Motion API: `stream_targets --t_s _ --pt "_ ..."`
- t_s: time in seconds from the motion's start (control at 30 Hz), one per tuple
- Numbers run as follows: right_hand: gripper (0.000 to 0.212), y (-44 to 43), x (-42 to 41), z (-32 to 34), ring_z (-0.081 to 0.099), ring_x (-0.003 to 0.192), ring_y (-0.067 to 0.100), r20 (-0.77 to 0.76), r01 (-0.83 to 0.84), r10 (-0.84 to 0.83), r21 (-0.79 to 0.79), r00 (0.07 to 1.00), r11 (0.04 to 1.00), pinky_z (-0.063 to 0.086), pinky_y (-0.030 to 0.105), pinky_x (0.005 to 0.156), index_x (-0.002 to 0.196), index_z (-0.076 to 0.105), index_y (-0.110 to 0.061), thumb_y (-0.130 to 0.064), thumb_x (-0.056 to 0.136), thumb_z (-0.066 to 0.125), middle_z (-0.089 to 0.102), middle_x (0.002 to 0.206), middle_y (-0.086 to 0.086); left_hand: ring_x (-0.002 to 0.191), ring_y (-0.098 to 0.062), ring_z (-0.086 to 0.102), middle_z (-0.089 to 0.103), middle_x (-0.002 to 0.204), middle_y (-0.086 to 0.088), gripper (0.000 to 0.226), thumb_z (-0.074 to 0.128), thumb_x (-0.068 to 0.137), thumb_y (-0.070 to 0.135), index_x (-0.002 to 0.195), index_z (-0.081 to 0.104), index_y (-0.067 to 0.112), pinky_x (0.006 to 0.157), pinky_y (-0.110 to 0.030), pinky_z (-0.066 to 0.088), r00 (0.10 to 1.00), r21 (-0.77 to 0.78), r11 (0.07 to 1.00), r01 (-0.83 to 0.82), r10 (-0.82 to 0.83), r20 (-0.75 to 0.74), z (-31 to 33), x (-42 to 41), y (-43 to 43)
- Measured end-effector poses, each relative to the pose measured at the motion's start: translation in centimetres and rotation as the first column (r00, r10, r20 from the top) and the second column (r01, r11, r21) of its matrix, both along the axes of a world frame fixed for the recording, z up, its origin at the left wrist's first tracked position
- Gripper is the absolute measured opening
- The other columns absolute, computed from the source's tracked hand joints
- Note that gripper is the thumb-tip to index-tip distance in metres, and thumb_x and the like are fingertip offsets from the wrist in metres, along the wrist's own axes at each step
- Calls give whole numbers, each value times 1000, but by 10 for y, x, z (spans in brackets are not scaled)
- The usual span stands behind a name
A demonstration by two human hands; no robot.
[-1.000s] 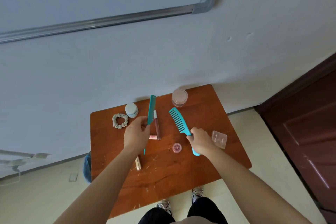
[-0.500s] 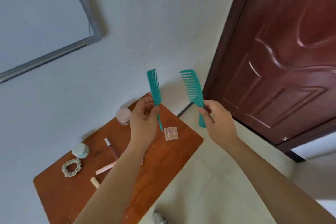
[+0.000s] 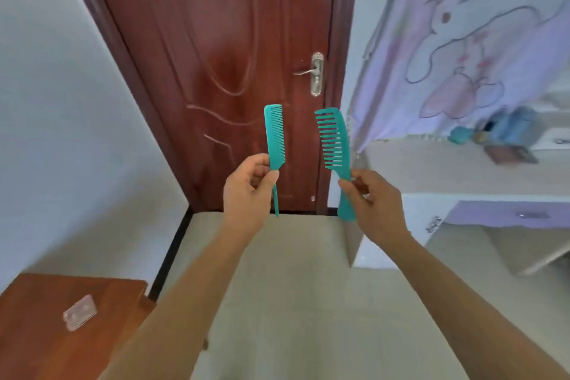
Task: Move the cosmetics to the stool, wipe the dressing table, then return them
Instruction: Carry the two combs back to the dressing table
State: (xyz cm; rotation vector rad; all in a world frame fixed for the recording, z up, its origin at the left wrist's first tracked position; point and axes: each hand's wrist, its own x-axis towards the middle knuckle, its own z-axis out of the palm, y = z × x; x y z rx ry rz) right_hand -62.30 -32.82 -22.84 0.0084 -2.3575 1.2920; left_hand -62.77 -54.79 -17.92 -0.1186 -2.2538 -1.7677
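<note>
Two combs (image 3: 275, 136) lifted off stool (image 3: 37, 293)

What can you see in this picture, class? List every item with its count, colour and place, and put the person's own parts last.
Fine-toothed tail comb: one, teal plastic, upright in the left hand.
Wide-toothed handle comb: one, teal plastic, upright in the right hand.
Small clear plastic case: one, pinkish, on the stool.
Wooden stool: one, reddish-brown, bottom left.
Panelled door: one, dark red, centre back.
Metal door handle: one, silver, on the door's right edge.
Cartoon cloth: one, lilac, top right.
Dressing table: one, pale, right; blurred items on it.
Left hand: one, centre.
Right hand: one, centre right.
</note>
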Motion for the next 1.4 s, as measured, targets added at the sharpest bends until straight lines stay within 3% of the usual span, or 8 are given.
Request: stream_targets --t_s 0.13,0.33,0.67,0.8,1.07,1.13,1.23,1.4 --pt "10 130 33 7 63 75 14 -6 177 -178 -42 984 983 54 39 66 99 63 -39 -32 93 66 66 84 -5 74 -17 63 67 84 3 31 63 91 5 97 64 34 77 -50 56 982 12 982 189 -189 2 10 -7 136" --pt "10 272 52 0 59 77 -7 -9 393 -394 -56 919 918 41 5 61 100 62 -40 -35 92 66 63 78 -18 88 -26 66 70 95 -6 28 62 91 6 96 64 34 81 -50 55 914 -20 915 403 -401 56 4 -33 293" --pt "10 458 -42 -10 59 83 -6 76 544 -541 -22 838 839 43 15 65 99 59 -43 -35 94 64 63 85 -20 86 -19 66 69 94 0 20 62 92 11 102 65 28 67 -24 58 856 56 859 509 -512 73 -23 -167 487" --pt "12 524 -98 -11 59 83 -4 140 547 -540 -14 830 837 38 7 65 107 64 -29 -26 95 61 65 94 -7 87 -14 66 69 97 7 18 62 93 12 104 64 27 66 -20 57 836 36 844 534 -534 124 -26 -226 552" --pt "23 622 -184 -46 59 84 13 291 507 -489 14 822 862 43 17 70 117 64 -15 -17 96 57 58 104 2 89 -17 66 69 98 1 18 62 93 9 107 62 20 70 -23 58 790 15 835 551 -527 314 -57 -306 657" --pt "20 645 -209 -54 59 81 12 331 463 -440 12 835 886 47 21 70 113 64 -13 -14 95 57 57 97 -2 90 -18 66 69 99 -1 19 62 92 8 107 62 19 73 -27 59 793 10 851 526 -494 356 -69 -324 680" --pt "13 682 -249 -68 57 75 3 369 377 -352 3 860 926 44 12 60 106 65 -15 -14 95 57 53 84 -18 88 -17 67 69 95 2 18 63 91 7 101 62 22 64 -20 56 807 -12 880 474 -429 405 -91 -351 715" --pt "7 725 -309 -98 58 77 8 512 265 -193 -70 837 962 42 5 62 99 64 -15 -13 95 58 57 83 -12 88 -23 67 67 98 -7 19 63 90 3 104 62 16 67 -27 58 793 1 950 311 -260 551 -130 -385 750"
